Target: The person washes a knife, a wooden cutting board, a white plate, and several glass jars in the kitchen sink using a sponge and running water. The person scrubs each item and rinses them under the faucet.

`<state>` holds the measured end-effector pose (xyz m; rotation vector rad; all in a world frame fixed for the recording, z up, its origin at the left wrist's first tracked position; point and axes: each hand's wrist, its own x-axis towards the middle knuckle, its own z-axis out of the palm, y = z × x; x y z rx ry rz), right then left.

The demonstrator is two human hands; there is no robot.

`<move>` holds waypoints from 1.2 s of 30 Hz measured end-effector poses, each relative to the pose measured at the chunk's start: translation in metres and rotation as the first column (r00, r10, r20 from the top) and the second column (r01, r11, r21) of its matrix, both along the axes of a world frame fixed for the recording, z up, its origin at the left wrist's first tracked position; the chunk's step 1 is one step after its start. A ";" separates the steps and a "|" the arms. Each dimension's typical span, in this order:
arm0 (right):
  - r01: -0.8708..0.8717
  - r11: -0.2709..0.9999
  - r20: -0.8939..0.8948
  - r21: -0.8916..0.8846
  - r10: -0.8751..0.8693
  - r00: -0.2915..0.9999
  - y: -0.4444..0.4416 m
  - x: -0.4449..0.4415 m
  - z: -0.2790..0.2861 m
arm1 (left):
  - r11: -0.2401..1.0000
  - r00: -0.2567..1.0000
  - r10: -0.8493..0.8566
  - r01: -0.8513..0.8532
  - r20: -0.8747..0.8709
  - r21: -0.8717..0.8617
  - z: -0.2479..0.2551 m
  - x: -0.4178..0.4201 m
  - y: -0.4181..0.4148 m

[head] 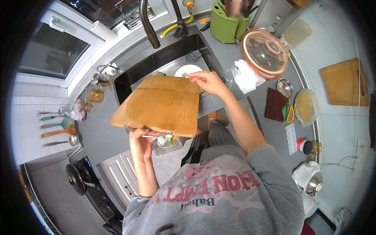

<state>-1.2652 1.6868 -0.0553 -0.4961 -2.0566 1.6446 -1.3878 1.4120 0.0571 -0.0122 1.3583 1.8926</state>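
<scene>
My left hand grips the metal handle on the near edge of a wooden cutting board. The board is raised and tilted in front of the sink, its broad face towards me, with a darker damp-looking patch at the left. My right hand is at the board's far right corner, fingers extended; whether they touch the board cannot be told. Behind the board, in the dark sink, lie a white plate and a dark scouring pad. A dark faucet arches over the sink.
Right counter: a lidded pink container, white cloth or paper, a green knife holder, scissors and a brown cloth. Glass jars stand left of the sink. Below the board is a waste bin; a stove is lower left.
</scene>
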 end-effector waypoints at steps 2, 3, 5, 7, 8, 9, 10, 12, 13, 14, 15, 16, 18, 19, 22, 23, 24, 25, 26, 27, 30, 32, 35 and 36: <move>-0.026 0.992 0.143 0.124 0.008 0.990 -0.009 0.018 0.001 | 0.999 0.999 -0.035 0.035 0.041 -0.003 -0.012 -0.001 -0.007; -0.043 0.981 0.209 0.189 0.002 0.978 -0.011 0.024 0.004 | 0.998 0.997 -0.055 0.055 0.055 0.001 -0.014 -0.001 -0.005; -0.278 0.946 -0.026 0.170 0.286 0.958 -0.028 0.018 0.041 | 0.997 0.997 -0.070 0.070 0.025 0.011 -0.012 0.006 -0.002; -0.485 0.846 -0.215 0.221 0.528 0.822 -0.060 0.006 0.065 | 0.992 0.992 -0.125 0.124 -0.024 -0.014 -0.015 0.013 0.000; -0.571 0.789 -0.206 0.226 0.612 0.763 -0.080 0.003 0.084 | 0.993 0.993 -0.115 0.115 -0.010 0.017 -0.011 0.015 -0.001; -0.610 0.757 -0.173 0.235 0.650 0.740 -0.096 0.002 0.096 | 0.988 0.989 -0.149 0.148 0.013 0.041 -0.014 0.013 -0.003; -0.644 0.703 -0.122 0.301 0.699 0.705 -0.105 0.002 0.095 | 0.992 0.993 -0.118 0.117 0.030 0.041 -0.009 0.019 0.002; -0.673 0.653 0.030 0.347 0.710 0.704 -0.110 0.001 0.084 | 0.993 0.993 -0.112 0.111 0.048 0.031 0.000 0.021 0.000; -0.683 0.648 0.050 0.337 0.712 0.701 -0.106 -0.001 0.082 | 0.993 0.993 -0.103 0.100 0.051 0.059 0.004 0.024 -0.003; -0.668 0.659 0.129 0.347 0.672 0.730 -0.096 -0.003 0.076 | 0.993 0.994 -0.089 0.085 0.055 0.086 0.012 0.030 -0.006; -0.659 0.660 0.193 0.362 0.638 0.745 -0.084 -0.010 0.067 | 0.993 0.997 -0.060 0.054 0.047 0.105 0.026 0.033 -0.013; -0.639 0.679 0.204 0.361 0.611 0.765 -0.062 -0.016 0.046 | 0.994 0.998 -0.040 0.034 0.051 0.104 0.033 0.033 -0.017; -0.553 0.762 0.218 0.338 0.508 0.833 -0.017 -0.019 0.005 | 0.994 0.999 -0.014 0.010 0.034 0.105 0.050 0.036 -0.021; -0.539 0.786 0.300 0.303 0.457 0.837 0.010 -0.018 -0.024 | 0.994 1.000 -0.006 0.003 0.028 0.112 0.054 0.037 -0.021; -0.410 0.912 0.550 0.018 0.333 0.766 0.052 -0.020 -0.071 | 0.995 1.000 -0.027 0.026 0.010 0.101 0.060 0.032 -0.032; -0.456 0.879 0.730 0.138 0.221 0.646 0.088 -0.010 -0.101 | 0.992 0.998 -0.058 0.056 0.013 0.110 0.062 0.034 -0.025; -0.658 0.708 0.855 0.255 0.153 0.495 0.077 -0.027 -0.089 | 0.995 0.999 0.045 -0.046 0.010 0.083 0.061 0.036 -0.032; -0.589 0.719 0.847 0.370 -0.002 0.531 0.085 -0.026 -0.099 | 0.997 1.000 0.004 -0.004 0.002 0.071 0.058 0.033 -0.032; -0.500 0.775 0.774 0.388 0.020 0.633 0.096 -0.031 -0.107 | 0.997 0.999 -0.043 0.043 -0.006 0.061 0.055 0.030 -0.030; -0.418 0.824 0.687 0.383 0.048 0.725 0.097 -0.041 -0.106 | 0.996 0.997 -0.078 0.078 -0.014 0.042 0.053 0.027 -0.029; -0.518 0.762 0.513 0.388 0.288 0.809 0.045 -0.082 -0.059 | 0.998 0.998 -0.059 0.059 -0.006 0.007 0.050 0.029 -0.018; -0.589 0.748 0.303 0.305 0.510 0.805 -0.006 -0.101 -0.008 | 0.997 0.997 -0.081 0.080 -0.006 -0.022 0.041 0.025 -0.013; -0.685 0.664 0.040 0.299 0.709 0.704 -0.074 -0.113 0.071 | 0.998 0.998 -0.066 0.066 0.023 -0.002 0.040 0.024 0.000; -0.705 0.645 -0.036 0.295 0.744 0.667 -0.091 -0.112 0.090 | 0.998 0.997 -0.069 0.069 0.041 -0.005 0.041 0.024 0.005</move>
